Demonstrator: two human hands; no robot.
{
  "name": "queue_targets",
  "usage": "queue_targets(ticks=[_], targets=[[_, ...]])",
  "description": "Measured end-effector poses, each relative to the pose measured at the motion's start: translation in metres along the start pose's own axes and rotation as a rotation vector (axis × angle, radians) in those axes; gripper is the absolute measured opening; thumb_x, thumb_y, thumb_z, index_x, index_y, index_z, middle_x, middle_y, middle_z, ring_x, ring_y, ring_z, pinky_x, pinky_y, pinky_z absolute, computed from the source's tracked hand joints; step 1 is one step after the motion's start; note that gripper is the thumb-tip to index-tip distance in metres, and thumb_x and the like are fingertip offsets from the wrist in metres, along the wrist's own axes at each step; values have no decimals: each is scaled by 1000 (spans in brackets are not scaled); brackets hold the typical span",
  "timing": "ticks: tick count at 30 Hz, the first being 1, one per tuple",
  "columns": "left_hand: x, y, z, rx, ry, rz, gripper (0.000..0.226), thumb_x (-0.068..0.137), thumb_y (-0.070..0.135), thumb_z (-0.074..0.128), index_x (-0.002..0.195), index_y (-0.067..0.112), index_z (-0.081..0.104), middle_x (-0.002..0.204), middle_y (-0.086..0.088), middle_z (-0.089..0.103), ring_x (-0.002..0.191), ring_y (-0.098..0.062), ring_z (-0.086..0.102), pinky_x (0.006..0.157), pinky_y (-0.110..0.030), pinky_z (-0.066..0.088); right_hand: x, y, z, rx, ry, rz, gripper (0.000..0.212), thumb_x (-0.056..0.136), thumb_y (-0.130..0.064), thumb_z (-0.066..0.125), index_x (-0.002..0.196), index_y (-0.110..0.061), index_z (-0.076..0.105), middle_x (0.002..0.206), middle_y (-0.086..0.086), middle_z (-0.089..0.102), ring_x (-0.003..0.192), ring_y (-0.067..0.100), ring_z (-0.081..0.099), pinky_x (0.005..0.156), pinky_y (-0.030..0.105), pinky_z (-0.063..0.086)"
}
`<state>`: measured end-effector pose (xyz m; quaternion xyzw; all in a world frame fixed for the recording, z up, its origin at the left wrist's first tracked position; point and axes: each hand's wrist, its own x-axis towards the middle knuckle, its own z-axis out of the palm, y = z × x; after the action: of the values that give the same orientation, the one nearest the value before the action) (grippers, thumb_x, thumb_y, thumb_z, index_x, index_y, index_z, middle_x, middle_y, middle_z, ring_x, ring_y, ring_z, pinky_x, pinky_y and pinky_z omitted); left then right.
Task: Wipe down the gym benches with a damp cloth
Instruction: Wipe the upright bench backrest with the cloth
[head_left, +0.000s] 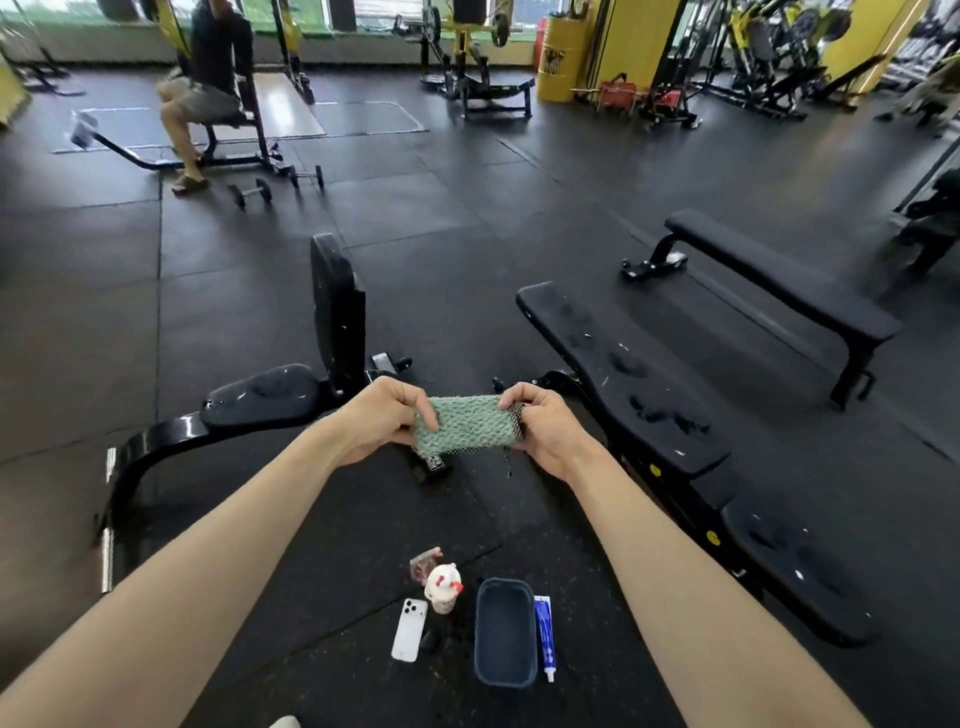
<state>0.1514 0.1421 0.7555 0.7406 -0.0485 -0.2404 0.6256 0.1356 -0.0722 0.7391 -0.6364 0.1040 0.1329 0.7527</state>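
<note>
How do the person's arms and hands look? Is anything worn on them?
Both forearms are bare along all of their visible length: no sleeve shows. The left hand and the right hand wear no gloves. I see no watch, band or ring on the wrists or fingers.

Folded green knit cloth (470, 422) held up, long black bench (623, 374) just right, streaked wet

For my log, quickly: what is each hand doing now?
Left hand: closed on the cloth's left end.
Right hand: closed on its right end.
</note>
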Motion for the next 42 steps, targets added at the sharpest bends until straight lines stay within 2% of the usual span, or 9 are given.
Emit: queue_targets(ticks=[5, 8, 10, 13, 17, 27, 33, 37, 42], targets=[[-7, -12, -77, -137, 44, -87, 45, 76, -18, 28, 90, -9, 71, 108, -8, 70, 99, -25, 67, 82, -35, 57, 38, -2, 71, 126, -107, 98, 32, 87, 0, 24, 73, -6, 53, 92, 13, 60, 79, 25, 58, 61, 31, 50], [-4, -30, -134, -221, 61, -154, 32, 79, 4, 58, 108, -5, 66, 111, -9, 69, 98, -25, 65, 96, -44, 49, 69, 6, 128, 128, -127, 121, 23, 95, -11, 40, 77, -10, 54, 91, 8, 57, 82, 21, 57, 65, 32, 50], [0, -43, -172, -225, 91, -157, 33, 82, 18, 70, 112, 6, 66, 109, -8, 69, 94, -22, 64, 91, -42, 50, 88, 14, 170, 81, -104, 94, 11, 93, -1, 53, 90, -12, 57, 94, 8, 58, 79, 19, 59, 64, 31, 52], [4, -57, -226, -221, 124, -163, 38, 82, 17, 73, 118, 18, 60, 112, -7, 68, 98, -21, 66, 85, -39, 53, 115, 20, 231, 134, -94, 94, 38, 88, 16, 49, 116, -10, 55, 102, 9, 59, 80, 21, 62, 60, 31, 54], [10, -69, -290, -192, 40, -218, 25, 84, 16, 70, 108, 10, 68, 100, -7, 71, 85, -17, 66, 78, -33, 51, 147, 20, 293, 165, -97, 124, 47, 88, 19, 38, 119, -13, 54, 100, 12, 58, 78, 22, 62, 55, 30, 53], [79, -74, -356, -190, 184, -181, 10, 81, 4, 70, 86, 11, 64, 86, -7, 69, 76, -16, 64, 65, -26, 49, 251, 35, 340, -252, 216, 108, 36, 89, -18, 67, 124, -14, 57, 109, 9, 61, 89, 14, 56, 62, 20, 38], [127, -81, -392, -90, 425, -126, 16, 84, 9, 70, 97, 1, 62, 91, -13, 69, 78, -21, 65, 71, -34, 53, 323, 22, 383, -132, 7, 213, 30, 100, -26, 49, 115, -7, 66, 115, 11, 68, 109, 24, 63, 81, 30, 51], [150, -73, -419, -41, 449, -52, 11, 88, 10, 66, 96, 4, 62, 80, -2, 67, 68, -8, 62, 54, -16, 47, 360, 16, 411, -60, -117, 301, 39, 102, -37, 42, 121, -8, 61, 120, 13, 65, 111, 25, 62, 84, 31, 53], [175, -72, -455, -98, 358, -29, 19, 85, 6, 68, 104, 7, 64, 91, -6, 68, 77, -11, 64, 63, -17, 50, 397, 8, 431, 38, -130, 329, 39, 101, -36, 44, 123, -8, 59, 119, 13, 65, 106, 22, 64, 84, 32, 54]])
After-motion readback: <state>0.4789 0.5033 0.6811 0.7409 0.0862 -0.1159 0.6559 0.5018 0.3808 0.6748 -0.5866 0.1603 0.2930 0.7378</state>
